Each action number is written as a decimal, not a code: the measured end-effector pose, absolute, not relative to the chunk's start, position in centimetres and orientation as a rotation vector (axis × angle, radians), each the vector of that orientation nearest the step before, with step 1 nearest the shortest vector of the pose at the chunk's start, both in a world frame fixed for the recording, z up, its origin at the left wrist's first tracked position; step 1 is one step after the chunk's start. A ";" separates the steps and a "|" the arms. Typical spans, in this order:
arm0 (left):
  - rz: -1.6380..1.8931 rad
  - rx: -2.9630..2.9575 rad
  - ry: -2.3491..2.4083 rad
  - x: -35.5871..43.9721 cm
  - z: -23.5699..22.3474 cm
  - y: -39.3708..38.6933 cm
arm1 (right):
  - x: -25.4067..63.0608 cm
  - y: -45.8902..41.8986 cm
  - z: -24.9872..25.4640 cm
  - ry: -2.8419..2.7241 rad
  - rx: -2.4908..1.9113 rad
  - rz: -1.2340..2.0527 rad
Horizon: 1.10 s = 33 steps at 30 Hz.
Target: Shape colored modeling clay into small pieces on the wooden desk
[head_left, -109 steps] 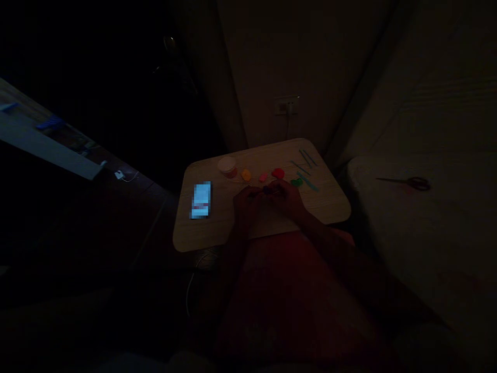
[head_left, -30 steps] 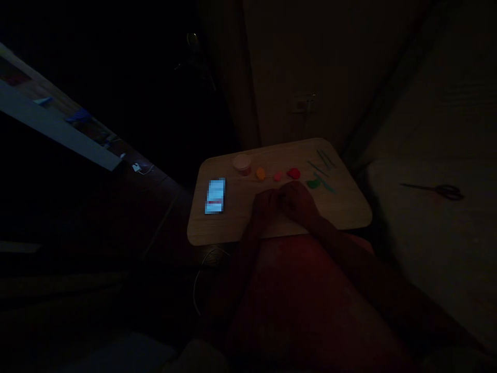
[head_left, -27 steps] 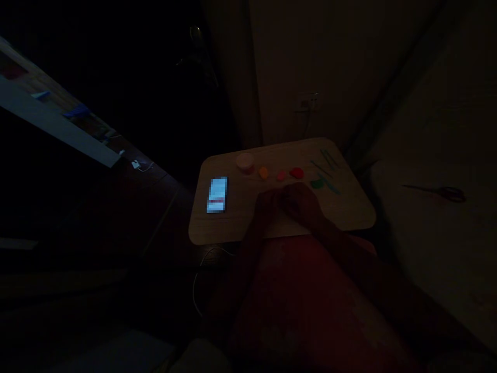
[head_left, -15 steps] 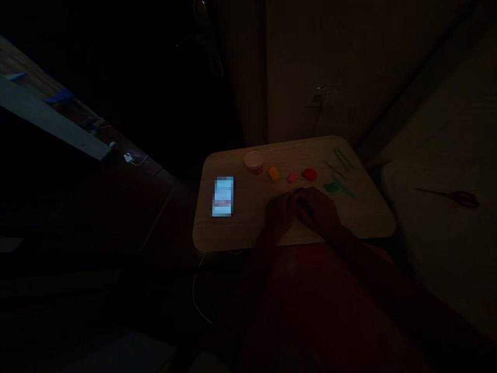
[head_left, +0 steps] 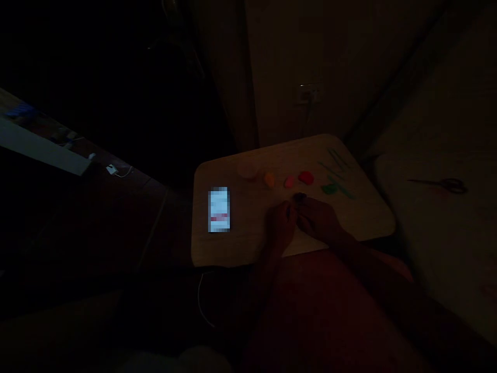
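Note:
In dim light my left hand [head_left: 282,223] and my right hand [head_left: 316,216] meet over the near part of a small wooden table [head_left: 244,243]. Their fingers are curled and pressed together at the tips. A small dark lump [head_left: 300,197] shows at the fingertips of my right hand; its kind is too dark to tell. What lies between the fingers is hidden. Just beyond my hands are soft clay-like lumps: an orange one [head_left: 268,180], a pink one [head_left: 289,181], a red one [head_left: 306,177] and a green one [head_left: 330,188].
A lit phone [head_left: 219,210] with a blurred screen lies on the table's left side. Behind it stands a faint round tub [head_left: 247,170]. Several thin green strips [head_left: 337,163] lie at the right. Scissors [head_left: 446,185] rest on a pale surface farther right. A socket [head_left: 309,94] is on the wall.
The view has shifted and grown darker. My hands stay together, and the dark lump at the right fingertips shows more plainly. The lumps and phone keep their places on the table.

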<state>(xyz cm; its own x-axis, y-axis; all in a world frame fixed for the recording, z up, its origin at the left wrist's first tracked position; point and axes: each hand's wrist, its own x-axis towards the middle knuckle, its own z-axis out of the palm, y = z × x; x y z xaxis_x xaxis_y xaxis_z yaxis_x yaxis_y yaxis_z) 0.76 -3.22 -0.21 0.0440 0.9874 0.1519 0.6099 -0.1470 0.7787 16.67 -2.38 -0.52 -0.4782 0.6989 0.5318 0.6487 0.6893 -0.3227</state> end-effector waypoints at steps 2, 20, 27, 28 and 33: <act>0.973 1.758 1.587 0.7 -0.5 -3.3 | 16.6 -2.4 -0.3 -2.186 -1.070 0.141; 1.167 1.551 1.556 0.4 0.2 -2.1 | 17.1 -1.6 -0.1 -1.974 -0.930 0.344; 1.225 1.542 1.554 0.4 0.1 -1.4 | 17.5 -1.4 -0.2 -1.828 -1.000 0.478; 1.229 1.537 1.559 0.4 0.1 -1.3 | 17.5 -1.3 -0.2 -1.815 -1.009 0.482; 1.263 1.520 1.572 0.2 0.1 -1.0 | 17.5 -0.6 -0.5 -1.874 -1.037 0.463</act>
